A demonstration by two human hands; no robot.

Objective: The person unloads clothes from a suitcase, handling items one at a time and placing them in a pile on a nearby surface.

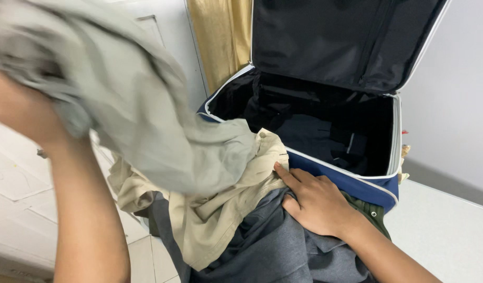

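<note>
With our left hand (21, 107) closed in a full grip on the grey-green garment (131, 99) lifted over the pile, and our right hand (315, 202) flat and open on the grey clothing (273, 246) beside the open suitcase (346, 181), we'd best lift slowly, pinning the beige shirt (220, 215).

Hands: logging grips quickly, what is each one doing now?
Left hand: closed, holding up the grey-green garment.
Right hand: open, flat on the dark grey garment.

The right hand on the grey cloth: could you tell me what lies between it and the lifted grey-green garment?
In the head view, a crumpled beige garment lies between the right hand and the lifted grey-green garment.
</note>
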